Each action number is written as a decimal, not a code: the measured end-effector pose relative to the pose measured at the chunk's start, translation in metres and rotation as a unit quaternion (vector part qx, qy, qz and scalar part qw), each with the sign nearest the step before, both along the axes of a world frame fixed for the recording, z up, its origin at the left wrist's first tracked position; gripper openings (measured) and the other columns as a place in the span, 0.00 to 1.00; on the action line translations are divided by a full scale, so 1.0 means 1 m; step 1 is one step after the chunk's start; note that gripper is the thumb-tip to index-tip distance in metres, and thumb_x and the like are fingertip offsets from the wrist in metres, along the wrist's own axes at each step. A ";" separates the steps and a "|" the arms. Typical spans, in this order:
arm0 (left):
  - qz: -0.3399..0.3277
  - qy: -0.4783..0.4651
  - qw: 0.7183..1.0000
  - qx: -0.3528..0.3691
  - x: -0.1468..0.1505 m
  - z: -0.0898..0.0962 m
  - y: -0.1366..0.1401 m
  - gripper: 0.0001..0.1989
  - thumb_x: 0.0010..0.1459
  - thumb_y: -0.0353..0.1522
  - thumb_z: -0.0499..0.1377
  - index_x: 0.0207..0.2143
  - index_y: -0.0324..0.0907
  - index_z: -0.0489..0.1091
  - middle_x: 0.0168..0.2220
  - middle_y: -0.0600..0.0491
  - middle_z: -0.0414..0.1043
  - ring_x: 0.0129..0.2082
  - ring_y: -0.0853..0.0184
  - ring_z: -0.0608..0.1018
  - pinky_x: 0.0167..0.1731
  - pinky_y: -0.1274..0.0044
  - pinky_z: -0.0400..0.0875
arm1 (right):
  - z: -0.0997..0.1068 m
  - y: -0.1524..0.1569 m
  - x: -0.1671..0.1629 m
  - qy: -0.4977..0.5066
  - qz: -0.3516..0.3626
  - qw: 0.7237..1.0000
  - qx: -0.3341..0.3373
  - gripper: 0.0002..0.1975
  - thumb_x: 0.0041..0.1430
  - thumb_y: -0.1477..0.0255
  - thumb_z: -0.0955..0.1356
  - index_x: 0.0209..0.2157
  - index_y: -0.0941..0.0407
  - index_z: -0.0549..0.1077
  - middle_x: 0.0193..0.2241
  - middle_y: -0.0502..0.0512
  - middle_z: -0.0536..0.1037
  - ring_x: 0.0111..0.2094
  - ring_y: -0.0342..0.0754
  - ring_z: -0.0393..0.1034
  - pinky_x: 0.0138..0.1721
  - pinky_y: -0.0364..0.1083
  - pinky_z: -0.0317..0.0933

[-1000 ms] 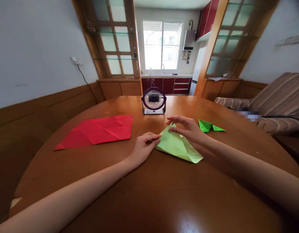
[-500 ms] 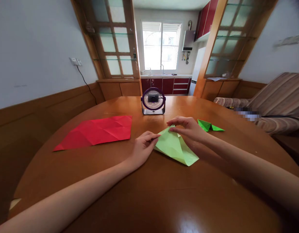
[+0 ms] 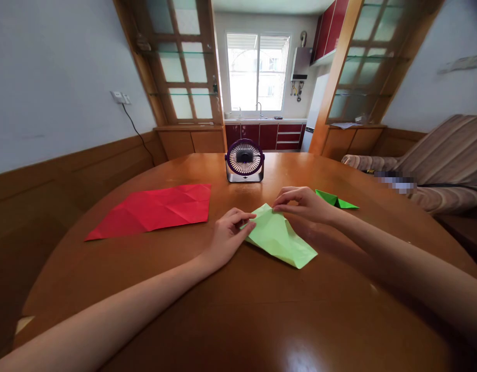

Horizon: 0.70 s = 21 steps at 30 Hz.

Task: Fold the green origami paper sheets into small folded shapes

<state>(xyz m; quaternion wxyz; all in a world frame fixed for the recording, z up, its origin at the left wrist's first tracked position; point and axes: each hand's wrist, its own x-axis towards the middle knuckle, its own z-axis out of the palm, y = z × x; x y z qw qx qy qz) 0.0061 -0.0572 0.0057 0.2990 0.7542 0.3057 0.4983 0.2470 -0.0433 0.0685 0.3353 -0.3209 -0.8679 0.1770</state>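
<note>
A light green sheet of paper (image 3: 279, 235), creased and partly folded, lies on the table between my hands. My left hand (image 3: 231, 232) pinches its left corner between thumb and fingers. At the upper right edge of the sheet, my right hand (image 3: 298, 202) has thumb and fingertips closed on the paper. The sheet's top corner stands out between the two hands, and its lower right end rests on the wood. Just beyond my right hand sits a small folded piece of darker green paper (image 3: 335, 200).
A creased red sheet of paper (image 3: 161, 212) lies to the left on the wooden table (image 3: 231, 320). A small purple desk fan (image 3: 244, 159) stands at the far middle. Right of the table is a striped armchair (image 3: 447, 155).
My right hand has moved slightly right and down along the green paper's edge. The top of the sheet has come down and lies flatter. My left hand has barely moved.
</note>
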 end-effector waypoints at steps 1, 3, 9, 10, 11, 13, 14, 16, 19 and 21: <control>-0.003 0.003 1.000 -0.012 0.000 -0.002 0.002 0.10 0.57 0.37 0.61 0.39 0.43 0.78 0.31 0.52 0.68 0.31 0.68 0.71 0.31 0.78 0.65 | -0.001 0.001 0.000 -0.001 0.004 1.000 0.007 0.10 0.61 0.64 0.68 0.33 0.55 0.79 0.31 0.52 0.76 0.31 0.43 0.70 0.32 0.44 0.63; -0.007 0.007 0.999 -0.033 -0.001 -0.005 0.005 0.10 0.56 0.38 0.63 0.37 0.43 0.78 0.30 0.52 0.69 0.30 0.69 0.71 0.30 0.78 0.65 | -0.002 0.002 0.001 -0.002 0.011 1.000 0.020 0.10 0.61 0.64 0.68 0.33 0.54 0.79 0.31 0.52 0.77 0.31 0.42 0.70 0.32 0.44 0.64; -0.014 0.017 0.998 -0.050 -0.002 -0.008 0.008 0.10 0.56 0.39 0.62 0.31 0.42 0.77 0.30 0.53 0.70 0.29 0.69 0.71 0.28 0.78 0.63 | -0.007 0.008 0.009 -0.025 0.037 0.998 0.049 0.11 0.62 0.63 0.68 0.34 0.54 0.79 0.30 0.51 0.77 0.30 0.41 0.70 0.32 0.43 0.64; -0.013 0.018 0.999 -0.050 -0.002 -0.008 0.008 0.10 0.57 0.39 0.62 0.31 0.42 0.77 0.30 0.53 0.70 0.29 0.69 0.70 0.28 0.78 0.62 | -0.008 0.009 0.010 -0.032 0.039 0.997 0.052 0.11 0.62 0.63 0.68 0.34 0.54 0.79 0.30 0.51 0.77 0.30 0.41 0.70 0.32 0.43 0.64; -0.012 0.019 0.999 -0.048 -0.002 -0.007 0.008 0.10 0.57 0.39 0.62 0.31 0.42 0.77 0.29 0.53 0.69 0.29 0.69 0.70 0.28 0.78 0.62 | -0.008 0.010 0.011 -0.037 0.041 0.997 0.056 0.11 0.62 0.63 0.68 0.34 0.54 0.79 0.30 0.51 0.77 0.30 0.41 0.70 0.32 0.43 0.64; -0.008 0.021 0.999 -0.045 -0.002 -0.006 0.007 0.10 0.57 0.39 0.62 0.31 0.42 0.76 0.29 0.53 0.68 0.28 0.69 0.69 0.28 0.78 0.61 | -0.008 0.011 0.012 -0.043 0.042 0.996 0.061 0.11 0.61 0.63 0.68 0.34 0.54 0.79 0.29 0.51 0.77 0.29 0.41 0.69 0.32 0.43 0.64; -0.008 0.023 0.999 -0.043 -0.002 -0.006 0.006 0.10 0.58 0.39 0.61 0.31 0.42 0.76 0.29 0.54 0.68 0.28 0.69 0.69 0.28 0.78 0.60 | -0.009 0.011 0.013 -0.043 0.043 0.996 0.062 0.11 0.61 0.63 0.68 0.33 0.54 0.79 0.29 0.51 0.77 0.29 0.41 0.69 0.31 0.43 0.64; -0.008 0.025 0.999 -0.042 -0.002 -0.005 0.005 0.10 0.58 0.39 0.61 0.31 0.42 0.75 0.30 0.54 0.67 0.29 0.70 0.68 0.28 0.78 0.60 | -0.008 0.011 0.013 -0.039 0.044 0.996 0.065 0.10 0.61 0.64 0.69 0.33 0.55 0.79 0.28 0.50 0.77 0.29 0.41 0.69 0.31 0.43 0.63; -0.014 0.025 0.998 -0.053 -0.002 -0.006 0.007 0.09 0.57 0.39 0.62 0.31 0.41 0.74 0.31 0.54 0.67 0.30 0.70 0.68 0.29 0.78 0.61 | -0.006 0.008 0.012 -0.022 0.043 0.997 0.065 0.08 0.61 0.66 0.69 0.33 0.55 0.79 0.28 0.50 0.76 0.28 0.40 0.69 0.30 0.42 0.63; -0.022 0.026 0.997 -0.069 -0.003 -0.006 0.009 0.10 0.54 0.39 0.65 0.33 0.41 0.74 0.32 0.54 0.68 0.30 0.69 0.69 0.30 0.78 0.62 | -0.003 0.005 0.011 -0.006 0.039 0.997 0.063 0.07 0.61 0.67 0.69 0.33 0.55 0.79 0.29 0.50 0.76 0.28 0.40 0.69 0.29 0.41 0.62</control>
